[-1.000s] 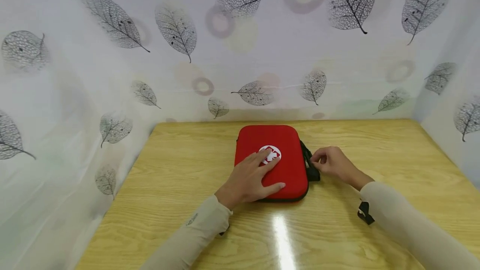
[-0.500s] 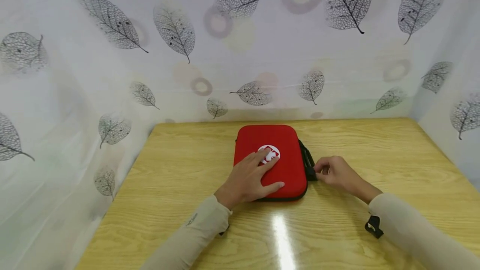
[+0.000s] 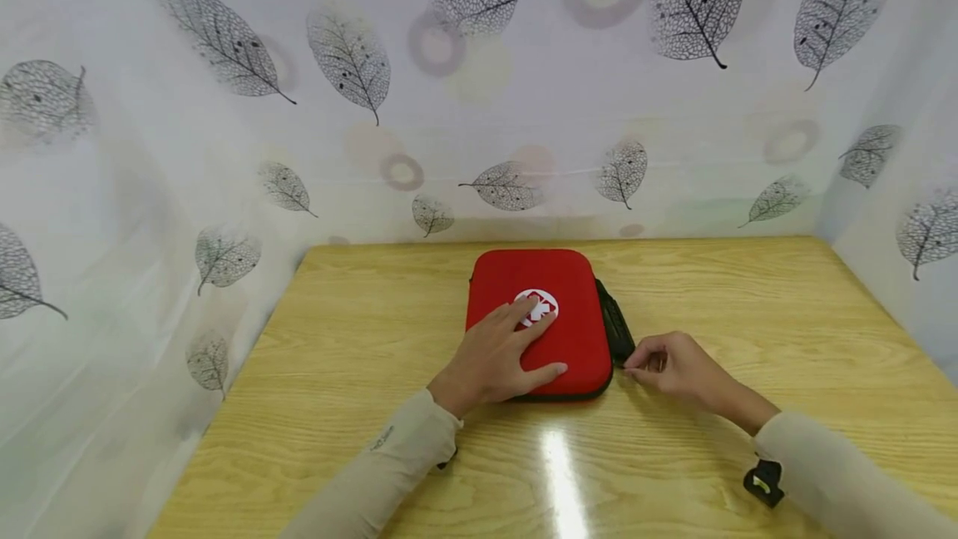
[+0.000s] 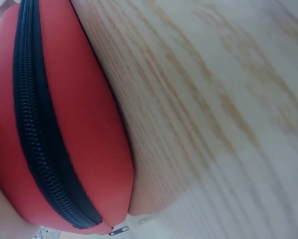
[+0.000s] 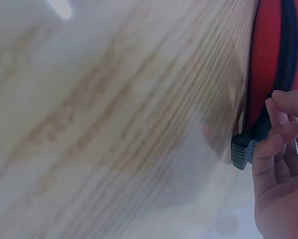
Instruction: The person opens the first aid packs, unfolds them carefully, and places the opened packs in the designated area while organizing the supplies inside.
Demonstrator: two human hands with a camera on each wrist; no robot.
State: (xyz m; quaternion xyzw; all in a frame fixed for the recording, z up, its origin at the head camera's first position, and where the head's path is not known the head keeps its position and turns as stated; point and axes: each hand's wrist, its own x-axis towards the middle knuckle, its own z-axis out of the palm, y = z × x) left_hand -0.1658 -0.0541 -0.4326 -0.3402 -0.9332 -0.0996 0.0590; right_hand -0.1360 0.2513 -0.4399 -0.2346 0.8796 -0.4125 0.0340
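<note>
A red zipped first-aid case point(image 3: 535, 269) with a white round emblem lies flat on the wooden table. My left hand point(image 3: 486, 356) rests on its lid with fingers spread. Along the case's right side sits a black carry handle point(image 3: 615, 327). By the handle's near end, my right hand point(image 3: 677, 368) pinches thumb and forefinger at the zipper; the zipper pull between them is mostly hidden. In the right wrist view the fingertips point(image 5: 275, 97) are right on the black zipper band point(image 5: 287, 50). The left wrist view shows closed zipper teeth point(image 4: 32, 129) and another zipper pull point(image 4: 119, 230).
The wooden table point(image 3: 359, 339) runs back to a pale curtain point(image 3: 337, 131) printed with leaves, which also hangs at both sides. A black wrist strap point(image 3: 765, 482) shows under the right sleeve.
My right hand has slid toward me along the case's right side, from the middle of the handle to its near end. The left hand has stayed on the lid.
</note>
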